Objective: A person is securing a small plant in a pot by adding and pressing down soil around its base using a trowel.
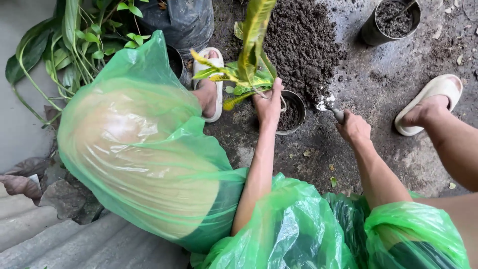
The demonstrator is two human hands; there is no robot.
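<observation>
Green plastic rain cape (144, 149), lower left and centre: thin, slick.
Loose soil heap (298, 40), upper centre.
Croton plant (249, 65), yellow-green leaves, centre top: light, stem likely brittle; best held low at the stem.
Small dark pot (294, 113), centre: soil-filled.
Left hand (269, 102): grasping the plant's base over the pot.
Right hand (353, 127): clenched on a trowel (328, 105).

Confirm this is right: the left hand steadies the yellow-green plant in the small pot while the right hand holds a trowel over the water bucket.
Not quite. The head view shows the right hand holding the trowel by the soil pile, not over a water bucket. The left hand does steady the plant in the small pot.
</observation>
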